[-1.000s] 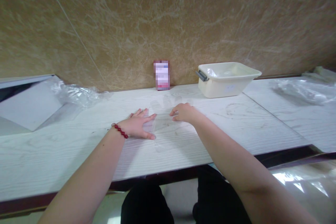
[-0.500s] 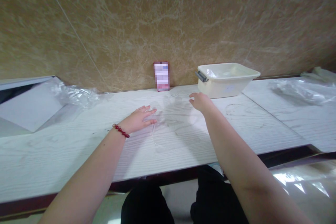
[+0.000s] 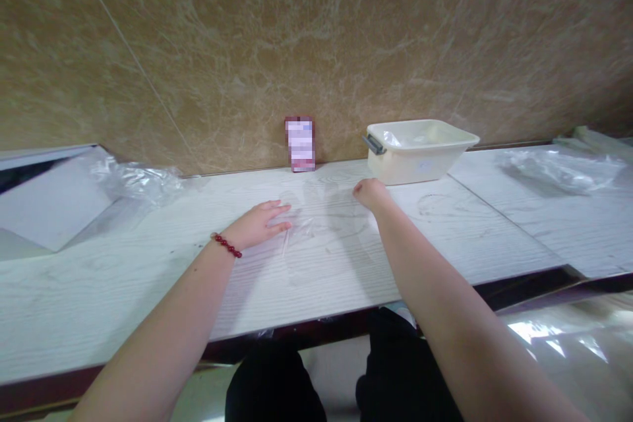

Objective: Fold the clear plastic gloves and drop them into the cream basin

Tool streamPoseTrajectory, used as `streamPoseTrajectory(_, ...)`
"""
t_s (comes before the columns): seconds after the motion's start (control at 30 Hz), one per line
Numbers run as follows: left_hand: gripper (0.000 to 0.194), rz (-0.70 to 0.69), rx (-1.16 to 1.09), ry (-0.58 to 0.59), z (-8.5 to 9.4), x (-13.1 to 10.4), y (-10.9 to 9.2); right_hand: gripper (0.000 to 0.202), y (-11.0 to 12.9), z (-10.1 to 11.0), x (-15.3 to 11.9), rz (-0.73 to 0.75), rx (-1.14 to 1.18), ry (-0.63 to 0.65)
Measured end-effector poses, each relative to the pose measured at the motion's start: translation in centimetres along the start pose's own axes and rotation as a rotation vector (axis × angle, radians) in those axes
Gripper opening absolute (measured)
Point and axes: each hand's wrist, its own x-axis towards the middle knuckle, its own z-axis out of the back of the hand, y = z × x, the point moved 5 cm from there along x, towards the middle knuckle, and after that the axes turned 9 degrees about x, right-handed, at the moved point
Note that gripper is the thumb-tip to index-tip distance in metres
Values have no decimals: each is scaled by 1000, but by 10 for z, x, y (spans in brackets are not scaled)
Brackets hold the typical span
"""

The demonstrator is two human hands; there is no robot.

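Observation:
A thin, clear plastic bag lies on the white wood-grain table, its outline faint. My left hand, with a red bead bracelet at the wrist, rests flat at the bag's left side, fingers spread. To the right, my right hand is closed, with its fingertips curled together just in front of the cream plastic bin. Whatever it pinches, perhaps an edge of the clear plastic, is too faint to make out.
A phone leans upright against the brown marble wall. White box flaps and crumpled clear plastic are at the left. More clear plastic lies at the far right. The table's front edge runs just above my knees.
The fingers of my right hand have curled closed; they were more apart before. My left hand stays almost where it was, still spread. The view has shifted slightly.

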Motion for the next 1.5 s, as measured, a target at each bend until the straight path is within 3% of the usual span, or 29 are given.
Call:
streamPoseTrajectory(0.43, 57, -13, -37, -49, -3, 2, 3, 25, 1, 0, -4, -14, 97, -129)
streamPoseTrajectory(0.67, 53, -35, -28, -108, 0, 5, -1, 24, 12, 9, -6, 73, 209, -166)
streamPoseTrajectory(0.87, 48, -61, -52, -228, 6, 8, -10, 21, 30, 17, -15, 181, 365, -136)
streamPoseTrajectory(1.03, 40, -82, -77, -279, 10, 17, -29, 46, 32, 17, -19, 207, 388, -120)
streamPoseTrajectory(1.2, 35, -133, 6, -180, 11, 43, -58, 78, 29, 9, -20, 170, 292, 32)
streamPoseTrajectory(1.37, 34, 31, -32, -68, 10, 75, -73, 82, 35, 10, -27, 220, 226, 93)
streamPoseTrajectory(1.5, 34, 233, -360, -98, 3, 84, -65, 77, 42, 14, -34, 248, 233, 108)
